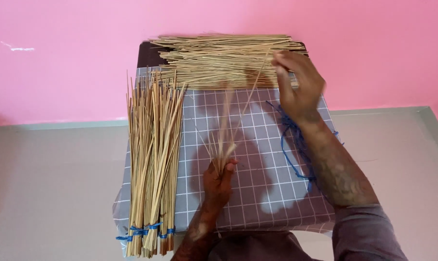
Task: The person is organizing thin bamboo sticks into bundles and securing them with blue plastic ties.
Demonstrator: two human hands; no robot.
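My left hand [218, 180] grips the bottom ends of a small bunch of thin bamboo sticks [226, 130], which fan upward over the checked grey mat [257, 193]. My right hand [296, 82] is raised at the right end of a loose pile of sticks [219, 58] lying crosswise at the far edge; its fingers pinch the tip of one stick from the bunch. On the left lie bundles of sticks [153, 159] tied near the bottom with blue string [144, 231].
A loose blue string [291, 145] lies on the mat under my right forearm. The mat covers a small dark table [146, 53] against a pink wall [64, 63]. Grey floor [45, 193] surrounds the table.
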